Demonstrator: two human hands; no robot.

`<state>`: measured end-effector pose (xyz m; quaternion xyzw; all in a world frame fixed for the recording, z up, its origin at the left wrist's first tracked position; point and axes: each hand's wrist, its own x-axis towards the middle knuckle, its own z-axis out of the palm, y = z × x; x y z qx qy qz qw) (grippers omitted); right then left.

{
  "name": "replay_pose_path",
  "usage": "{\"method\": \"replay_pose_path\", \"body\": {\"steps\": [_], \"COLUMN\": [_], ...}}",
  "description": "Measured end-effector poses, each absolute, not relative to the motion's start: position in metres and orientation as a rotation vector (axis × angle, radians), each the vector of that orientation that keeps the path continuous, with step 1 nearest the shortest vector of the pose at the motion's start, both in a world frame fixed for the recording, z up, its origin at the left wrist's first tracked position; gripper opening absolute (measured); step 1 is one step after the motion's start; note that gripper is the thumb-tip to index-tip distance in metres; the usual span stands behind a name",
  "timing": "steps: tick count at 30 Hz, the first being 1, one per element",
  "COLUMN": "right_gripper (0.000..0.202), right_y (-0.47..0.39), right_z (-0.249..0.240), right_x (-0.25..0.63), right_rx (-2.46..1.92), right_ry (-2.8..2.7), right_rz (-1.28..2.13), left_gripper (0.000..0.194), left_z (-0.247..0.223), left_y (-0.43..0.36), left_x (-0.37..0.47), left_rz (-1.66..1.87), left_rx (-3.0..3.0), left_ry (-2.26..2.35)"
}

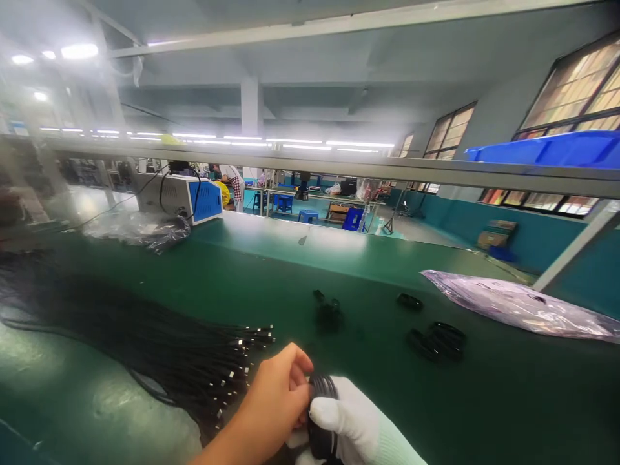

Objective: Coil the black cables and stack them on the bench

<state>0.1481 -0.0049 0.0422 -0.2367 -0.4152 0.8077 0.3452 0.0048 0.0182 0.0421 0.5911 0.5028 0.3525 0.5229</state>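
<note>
I see 2 hands at work over the green surface [504, 407]. The right hand [358, 416], in a white glove, grips 1 black cable coil [323, 442], its thumb across the loops. The bare left hand [281, 391] has its fingers bent in against the coil's left side; whether they pinch anything, I can't tell from here.

To the left lies 1 thick cable bundle [145, 339], too many strands to count, with pale connector ends [241, 342] near the left hand. Off to the right I make out 3 black coils [446, 340], 2 close together and 1 just beyond. Ahead sits 1 dark clump [329, 315], too blurred to count. There's also 1 pinkish plastic bag [523, 303] at the far right.
</note>
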Motion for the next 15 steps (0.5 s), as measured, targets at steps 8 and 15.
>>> {"method": "replay_pose_path", "body": {"steps": [8,15], "right_gripper": [0.040,0.033], "right_y": [-0.008,-0.008], "right_z": [0.044,0.033], "right_x": [0.141,0.148], "right_rx": [-0.870,-0.973], "right_ry": [-1.259,-1.071], "right_rz": [1.948,1.969], "left_gripper": [0.013,0.007], "left_z": [0.034,0.040], "left_y": [0.017,0.027], "left_x": [0.014,0.006], "left_rz": [0.772,0.605], "left_rx": [1.322,1.672], "left_ry": [1.352,1.464]}}
